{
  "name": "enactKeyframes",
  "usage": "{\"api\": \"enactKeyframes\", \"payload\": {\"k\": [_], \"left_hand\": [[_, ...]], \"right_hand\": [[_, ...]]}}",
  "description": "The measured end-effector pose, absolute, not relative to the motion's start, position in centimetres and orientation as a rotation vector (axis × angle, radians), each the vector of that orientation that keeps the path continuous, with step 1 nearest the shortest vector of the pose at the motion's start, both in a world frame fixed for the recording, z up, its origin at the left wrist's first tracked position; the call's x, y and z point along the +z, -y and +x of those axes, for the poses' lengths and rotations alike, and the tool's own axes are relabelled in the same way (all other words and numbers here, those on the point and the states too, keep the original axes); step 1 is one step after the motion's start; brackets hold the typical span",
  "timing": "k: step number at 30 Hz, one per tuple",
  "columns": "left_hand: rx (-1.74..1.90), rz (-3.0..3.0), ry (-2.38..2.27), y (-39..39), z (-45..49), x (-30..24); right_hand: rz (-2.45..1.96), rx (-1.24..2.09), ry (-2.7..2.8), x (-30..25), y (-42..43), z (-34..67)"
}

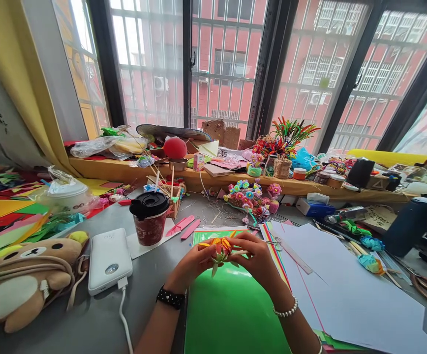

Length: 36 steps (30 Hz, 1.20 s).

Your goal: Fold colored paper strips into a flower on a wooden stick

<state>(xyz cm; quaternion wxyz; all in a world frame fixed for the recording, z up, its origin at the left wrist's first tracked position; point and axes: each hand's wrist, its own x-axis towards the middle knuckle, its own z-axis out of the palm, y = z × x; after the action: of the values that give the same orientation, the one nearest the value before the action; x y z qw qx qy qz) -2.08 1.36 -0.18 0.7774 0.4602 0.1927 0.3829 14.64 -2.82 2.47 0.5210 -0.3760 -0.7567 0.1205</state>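
A small folded paper flower (221,249), orange and yellow with green points below, is pinched between both my hands above a glossy green sheet (231,309). My left hand (193,264) grips its left side with curled fingers. From the right, my right hand (257,258) closes its fingers on the flower. A black beaded band sits on my left wrist and a pearl bracelet on my right.
A lidded coffee cup (149,218) and a white power bank (109,260) with its cable stand to the left, beside a plush bear (21,280). White paper sheets (346,290) lie to the right. Craft flowers (248,195), coloured paper and clutter line the window ledge (198,177).
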Motion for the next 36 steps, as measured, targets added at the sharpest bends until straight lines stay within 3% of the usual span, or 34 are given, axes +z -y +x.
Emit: {"api": "enactKeyframes", "payload": {"k": [10,24,36], "left_hand": [[1.059,0.96,-0.545,-1.2,-2.0,0.8],[1.076,0.981,-0.584,-1.1,-2.1,0.7],[1.083,0.933,-0.58,-1.6,-2.3,0.8]], "right_hand": [[-1.017,0.193,1.709,2.0,2.3,14.6],[-0.968,0.506,1.71,1.5,2.2,15.2],[-0.955,0.365,1.799,2.3,1.8,16.2]]}}
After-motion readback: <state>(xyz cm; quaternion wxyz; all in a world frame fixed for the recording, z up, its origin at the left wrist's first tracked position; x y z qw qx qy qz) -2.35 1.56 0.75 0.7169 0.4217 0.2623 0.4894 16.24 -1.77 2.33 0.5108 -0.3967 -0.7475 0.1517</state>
